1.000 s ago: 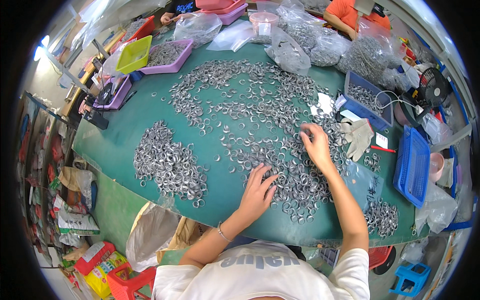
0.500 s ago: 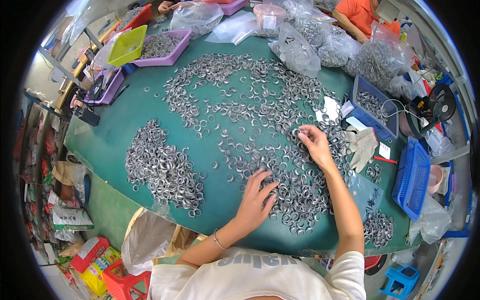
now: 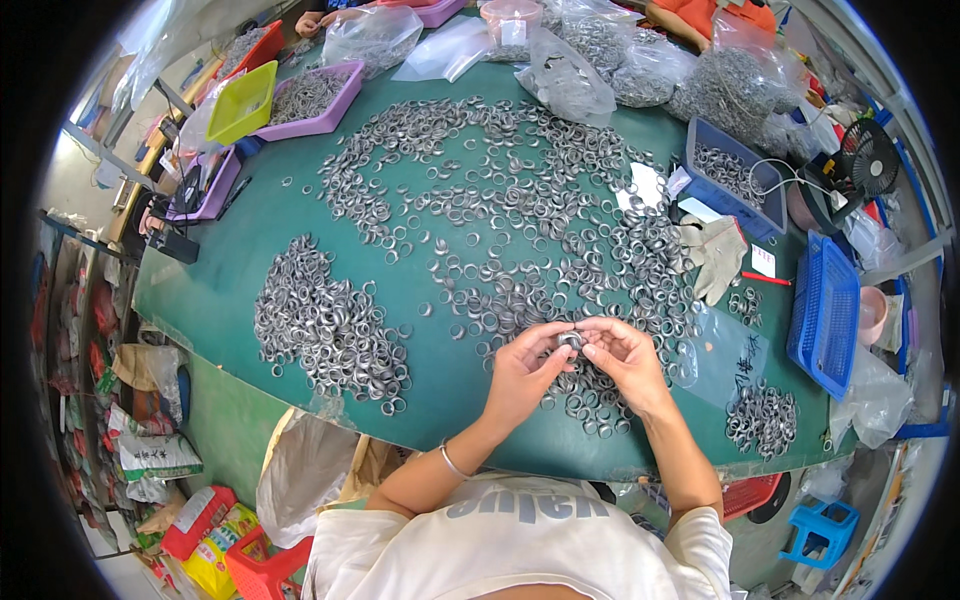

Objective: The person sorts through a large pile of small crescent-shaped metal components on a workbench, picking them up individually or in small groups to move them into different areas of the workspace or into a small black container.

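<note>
Toward five o'clock on the green tabletop point(image 3: 225, 260), the left hand point(image 3: 522, 372) and right hand point(image 3: 630, 365) have met, fingertips pinching at least one round grey metal ring point(image 3: 571, 340), so two-handed handling apparently begins.

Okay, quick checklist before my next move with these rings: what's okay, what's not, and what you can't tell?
1. Ring secured: ok, at least one gray ring is between the fingertips of the left hand and right hand.
2. Ring surface sound: cannot tell, it is too small and partly covered by fingers.
3. Loose rings clear of the hands: not ok, scattered rings lie right around them.
4. Left pile apart from the scatter: ok, mostly bare green tabletop between, with a few strays.
5. Glove out of the way: ok, it lies to the right, apart from both hands.
</note>
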The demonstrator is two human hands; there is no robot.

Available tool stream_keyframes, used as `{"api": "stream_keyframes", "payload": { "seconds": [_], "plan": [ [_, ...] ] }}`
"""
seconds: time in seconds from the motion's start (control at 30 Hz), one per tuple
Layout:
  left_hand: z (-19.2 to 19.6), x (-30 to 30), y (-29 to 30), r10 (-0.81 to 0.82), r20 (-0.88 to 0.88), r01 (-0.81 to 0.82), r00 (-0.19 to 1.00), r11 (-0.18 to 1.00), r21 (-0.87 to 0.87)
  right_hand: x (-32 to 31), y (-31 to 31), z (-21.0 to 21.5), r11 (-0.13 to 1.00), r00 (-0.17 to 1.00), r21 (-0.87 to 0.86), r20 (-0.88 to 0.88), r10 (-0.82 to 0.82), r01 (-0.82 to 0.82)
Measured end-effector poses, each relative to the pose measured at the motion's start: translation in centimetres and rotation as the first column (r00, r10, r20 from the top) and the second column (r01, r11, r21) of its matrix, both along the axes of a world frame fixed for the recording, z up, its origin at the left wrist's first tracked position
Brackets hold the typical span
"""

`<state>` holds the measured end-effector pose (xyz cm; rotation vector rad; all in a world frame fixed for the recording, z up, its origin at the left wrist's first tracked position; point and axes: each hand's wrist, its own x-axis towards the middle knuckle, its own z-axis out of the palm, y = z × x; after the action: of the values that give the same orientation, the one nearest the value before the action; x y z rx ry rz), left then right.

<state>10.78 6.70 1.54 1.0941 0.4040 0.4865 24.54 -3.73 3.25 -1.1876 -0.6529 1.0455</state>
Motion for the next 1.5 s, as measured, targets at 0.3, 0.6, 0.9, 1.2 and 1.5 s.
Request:
{"api": "stream_keyframes", "payload": {
  "seconds": [0.3,0.6,0.9,1.2,1.5],
  "plan": [
    [-0.1,-1.0,-2.4,0.027,0.047,-0.03,0.999,0.998,0.059,-3.4,-2.6,0.8,0.96,0.391,0.164,0.888,-0.244,0.226],
    [1.0,-3.7,-4.0,-0.119,-0.168,0.12,0.978,0.993,-0.005,-5.3,-5.1,-0.6,0.949,0.317,0.256,0.898,-0.304,0.184],
    [0.8,-4.6,-4.3,-0.255,-0.019,0.246,0.967,0.95,-0.193,-6.0,-6.3,-1.7,0.846,0.26,0.518,0.805,-0.533,0.131],
    [1.0,-5.4,-4.9,-0.098,-0.125,0.091,0.987,0.994,-0.065,-8.1,-6.1,-1.0,0.915,0.491,0.27,0.779,-0.39,0.299],
    [1.2,-6.2,-4.9,-0.131,-0.151,0.099,0.98,0.974,-0.205,-8.2,-6.5,-1.0,0.941,0.262,0.321,0.904,-0.337,0.103]
  ]
}}
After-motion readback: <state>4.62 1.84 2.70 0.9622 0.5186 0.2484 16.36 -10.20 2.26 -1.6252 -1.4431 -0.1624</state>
